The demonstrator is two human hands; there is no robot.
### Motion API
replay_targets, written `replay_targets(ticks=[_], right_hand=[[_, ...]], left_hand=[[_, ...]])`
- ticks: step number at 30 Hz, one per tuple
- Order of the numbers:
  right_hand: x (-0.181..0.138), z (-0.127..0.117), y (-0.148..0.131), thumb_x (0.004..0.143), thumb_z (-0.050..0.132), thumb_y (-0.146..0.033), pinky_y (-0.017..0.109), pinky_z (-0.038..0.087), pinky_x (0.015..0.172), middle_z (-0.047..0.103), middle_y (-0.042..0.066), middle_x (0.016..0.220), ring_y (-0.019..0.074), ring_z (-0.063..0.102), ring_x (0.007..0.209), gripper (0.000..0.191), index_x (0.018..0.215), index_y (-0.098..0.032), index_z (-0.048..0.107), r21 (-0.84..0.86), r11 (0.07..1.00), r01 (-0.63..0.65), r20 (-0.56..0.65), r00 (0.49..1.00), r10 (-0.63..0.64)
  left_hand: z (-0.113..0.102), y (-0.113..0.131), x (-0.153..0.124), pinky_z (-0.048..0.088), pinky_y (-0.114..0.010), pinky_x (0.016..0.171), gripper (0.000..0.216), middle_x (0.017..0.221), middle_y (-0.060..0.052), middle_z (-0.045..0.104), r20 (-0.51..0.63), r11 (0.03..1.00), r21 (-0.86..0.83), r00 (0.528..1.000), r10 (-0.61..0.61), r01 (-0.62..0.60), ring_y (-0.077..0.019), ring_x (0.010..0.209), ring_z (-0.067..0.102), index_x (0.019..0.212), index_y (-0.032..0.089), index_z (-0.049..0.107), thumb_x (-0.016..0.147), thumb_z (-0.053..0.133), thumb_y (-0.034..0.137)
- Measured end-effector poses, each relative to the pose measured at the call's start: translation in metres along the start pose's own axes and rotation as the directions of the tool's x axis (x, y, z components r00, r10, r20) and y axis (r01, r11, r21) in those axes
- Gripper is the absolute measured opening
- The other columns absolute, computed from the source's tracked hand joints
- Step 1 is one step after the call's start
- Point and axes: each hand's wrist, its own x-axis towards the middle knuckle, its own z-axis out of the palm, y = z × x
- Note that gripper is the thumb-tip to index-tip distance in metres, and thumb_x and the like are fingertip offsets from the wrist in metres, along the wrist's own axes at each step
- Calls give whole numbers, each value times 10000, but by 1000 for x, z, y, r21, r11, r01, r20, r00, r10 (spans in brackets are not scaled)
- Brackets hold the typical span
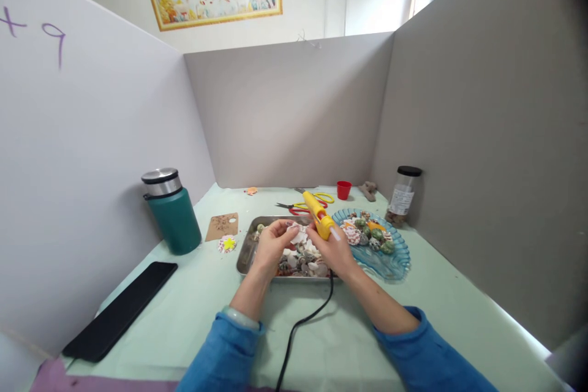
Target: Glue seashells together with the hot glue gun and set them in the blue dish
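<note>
Honestly, the bit I'd baby here is the pale piece held up over the metal tray: whitish, thin-looking, uneven at the edges, maybe shell, but too small and too covered to be sure. I'd guess it weighs next to nothing, feels stiff and could chip if squeezed, so a soft pinch on the rim makes sense. The left hand has its fingers pinched narrowly on it, and the right hand reaches in opposite, fingers seemingly touching it too. That right hand also has a yellow glue gun lodged in its grip, above the tray's far right part: bright plastic body, a translucent stick poking out one end, black cord running down past the tray's near edge. Probably not heavy, but hard, kinda slick and dragged on by that cord, so I'd grip the handle and keep skin off the nozzle. Loose shells lie in the tray underneath.
</note>
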Motion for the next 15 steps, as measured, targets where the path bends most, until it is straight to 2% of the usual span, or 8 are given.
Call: replay_targets(ticks=[9,15], right_hand=[[1,1,2,789,589,-354,272,446,598,601,10,730,167,543,633,208,904,-181,581,36,999,19,-11,1000,-18],[1,2,1,782,586,-353,269,452,580,597,5,710,161,543,614,195,881,-185,582,60,998,12,0,1000,-12]], left_hand=[[2,1,-4,536,-253,535,408,709,-16,613,59,998,-41,997,-42,45,-149,676,587,868,161,607,633,776,448],[3,1,-5,537,-247,561,405,758,-7,608,81,999,-42,997,-4,7,-147,714,594,873,171,616,625,780,447]])
